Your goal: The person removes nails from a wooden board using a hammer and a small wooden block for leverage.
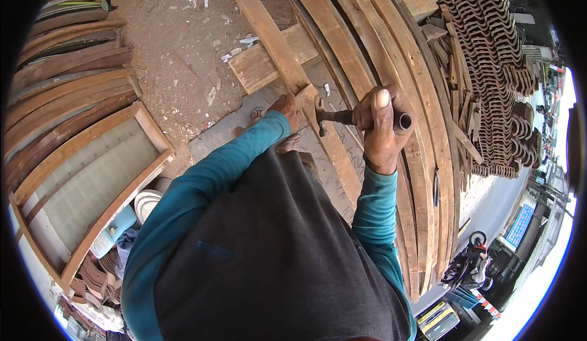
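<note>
My right hand (382, 121) is closed around the handle of a hammer (342, 118), thumb on top. The hammer's metal head points left, over a long narrow wooden plank (263, 29) that runs from the far edge toward my body. My left hand (286, 110) grips a short piece of wood (305, 95) on that plank, close beside the hammer head. Its fingers are partly hidden. Under the plank lies a wider board (257, 67), set crosswise. Whether a nail is there cannot be made out.
Several long planks (342, 35) lie to the right, with pliers (436, 187) on them. Farther right are stacked roof tiles (483, 66) and wood scraps. A framed wooden panel (92, 188) and more frames stand at left. My feet (257, 113) are near the plank.
</note>
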`<state>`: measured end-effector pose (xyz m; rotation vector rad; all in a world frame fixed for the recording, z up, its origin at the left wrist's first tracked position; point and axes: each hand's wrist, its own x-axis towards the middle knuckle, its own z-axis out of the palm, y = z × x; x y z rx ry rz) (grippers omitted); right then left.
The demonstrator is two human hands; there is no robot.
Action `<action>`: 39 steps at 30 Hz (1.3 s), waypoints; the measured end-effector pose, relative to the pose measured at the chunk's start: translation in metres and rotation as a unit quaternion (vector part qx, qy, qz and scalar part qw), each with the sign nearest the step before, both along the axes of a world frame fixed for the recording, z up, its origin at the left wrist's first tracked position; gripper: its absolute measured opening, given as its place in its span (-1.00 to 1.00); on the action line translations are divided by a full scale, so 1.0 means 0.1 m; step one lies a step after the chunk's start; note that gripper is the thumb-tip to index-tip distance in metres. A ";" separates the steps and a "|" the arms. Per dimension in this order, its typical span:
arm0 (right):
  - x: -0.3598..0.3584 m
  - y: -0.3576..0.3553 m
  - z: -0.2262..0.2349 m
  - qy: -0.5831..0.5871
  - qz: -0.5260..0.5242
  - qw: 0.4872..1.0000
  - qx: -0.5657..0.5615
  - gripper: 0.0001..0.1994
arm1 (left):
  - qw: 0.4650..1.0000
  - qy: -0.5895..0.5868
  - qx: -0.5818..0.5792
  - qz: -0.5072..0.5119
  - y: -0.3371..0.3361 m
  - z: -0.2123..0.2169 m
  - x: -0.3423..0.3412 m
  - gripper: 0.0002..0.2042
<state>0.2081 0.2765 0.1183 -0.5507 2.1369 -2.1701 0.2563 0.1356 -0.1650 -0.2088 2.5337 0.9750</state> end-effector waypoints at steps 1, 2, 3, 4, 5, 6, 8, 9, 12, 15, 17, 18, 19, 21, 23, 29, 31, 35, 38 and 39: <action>-0.12 -0.10 -0.02 -0.013 0.014 1.000 -0.006 -0.66 | 1.000 -0.005 0.001 0.003 0.06 -0.05 0.01 -0.31; -0.23 -0.19 -0.01 -0.021 0.028 0.999 -0.011 -0.65 | 1.000 -0.003 0.002 0.013 0.08 0.02 -0.02 -0.31; -0.32 -0.27 -0.03 -0.038 0.028 0.999 0.007 -0.61 | 0.999 -0.022 -0.012 -0.040 0.08 0.17 -0.04 -0.32; -0.42 -0.32 -0.07 -0.038 0.035 0.999 0.009 -0.61 | 0.994 -0.040 -0.025 -0.094 0.09 0.26 -0.06 -0.32; -0.48 -0.43 -0.11 -0.051 0.045 0.997 0.034 -0.59 | 0.995 -0.042 -0.024 -0.082 0.10 0.20 -0.03 -0.32; -0.56 -0.53 -0.12 -0.060 0.055 0.995 0.061 -0.57 | 0.998 -0.049 0.016 -0.031 0.11 0.12 -0.04 -0.35; -0.67 -0.67 -0.21 -0.062 0.069 0.993 0.077 -0.57 | 0.996 -0.054 0.059 0.024 0.10 0.06 -0.02 -0.37; -0.74 -0.74 -0.26 -0.065 0.072 0.991 0.090 -0.56 | 0.997 -0.022 0.057 0.042 0.11 0.12 0.07 -0.45; -0.86 -1.00 -0.24 -0.085 0.100 0.983 0.127 -0.63 | 0.998 0.011 0.061 0.033 0.01 0.18 0.13 -0.50; -1.01 -1.30 -0.21 -0.112 0.121 0.973 0.163 -0.63 | 0.993 0.054 0.052 0.091 -0.03 0.27 0.17 -0.53; -1.10 -1.47 -0.28 -0.132 0.137 0.965 0.178 -0.64 | 0.989 0.118 -0.039 0.076 -0.02 0.32 0.17 -0.56; -1.14 -1.54 -0.32 -0.149 0.150 0.959 0.187 -0.64 | 0.990 0.115 -0.033 0.079 -0.06 0.29 0.15 -0.56; -1.16 -1.61 -0.34 -0.161 0.154 0.957 0.185 -0.65 | 0.988 0.129 -0.036 0.078 -0.12 0.25 0.12 -0.57; -1.23 -1.72 -0.35 -0.160 0.158 0.956 0.186 -0.65 | 0.986 0.141 -0.034 0.079 -0.16 0.18 0.07 -0.58; -1.29 -1.82 -0.41 -0.159 0.161 0.956 0.184 -0.66 | 0.980 0.167 -0.028 0.103 -0.19 0.12 0.03 -0.59; -1.57 -2.13 -0.68 -0.140 0.164 0.950 0.224 -0.62 | 0.978 0.168 0.000 0.125 -0.21 0.02 0.02 -0.61; -1.61 -2.30 -0.69 -0.121 0.151 0.951 0.240 -0.62 | 0.976 0.169 0.005 0.134 -0.22 0.00 0.02 -0.61; -1.79 -2.53 -0.78 -0.059 0.104 0.915 0.386 -0.73 | 0.974 0.183 0.023 0.133 -0.23 -0.06 0.04 -0.60; -1.75 -2.68 -0.82 0.057 0.049 0.896 0.437 -0.70 | 0.981 0.148 0.021 0.120 -0.29 -0.01 0.03 -0.61; -1.80 -2.67 -0.91 0.057 0.049 0.896 0.438 -0.70 | 0.981 0.148 0.022 0.120 -0.29 0.00 0.04 -0.61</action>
